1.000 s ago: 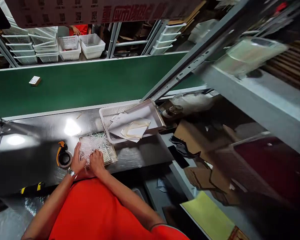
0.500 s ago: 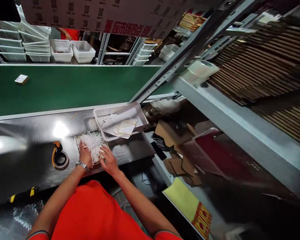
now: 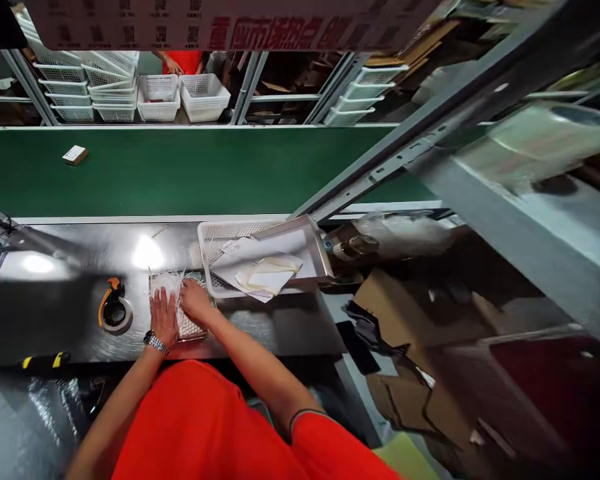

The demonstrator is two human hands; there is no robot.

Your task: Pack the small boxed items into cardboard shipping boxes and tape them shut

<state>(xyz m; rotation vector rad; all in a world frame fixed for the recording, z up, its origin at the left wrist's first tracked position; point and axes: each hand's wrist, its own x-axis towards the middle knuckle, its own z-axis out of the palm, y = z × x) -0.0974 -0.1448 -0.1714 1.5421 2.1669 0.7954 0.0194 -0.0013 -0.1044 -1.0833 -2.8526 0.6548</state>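
A shallow box (image 3: 205, 335) lies on the metal worktop in front of me, with white shredded paper (image 3: 166, 280) heaped in its left part. My left hand (image 3: 163, 320), wearing a metal watch, rests on the shreds with its fingers stretched out. Beside it, my right hand (image 3: 197, 301) reaches into the box, fingers curled down at the edge of the shreds; its fingertips are partly hidden. Below that hand a pale, textured layer (image 3: 189, 328) shows in the box. To the left lies a tape dispenser (image 3: 114, 308) with an orange handle.
A white basket (image 3: 207, 267) holding papers and an open box lid (image 3: 307, 250) sits right of the box. Behind runs a green conveyor belt (image 3: 205, 170) carrying a small carton (image 3: 75, 155). A slanted metal post (image 3: 380, 170) and cardboard (image 3: 400, 307) stand to the right.
My right hand has moved left and dipped into the box. The shreds have shifted left, uncovering the box's right part. My left hand lies flatter. The view has swung right.
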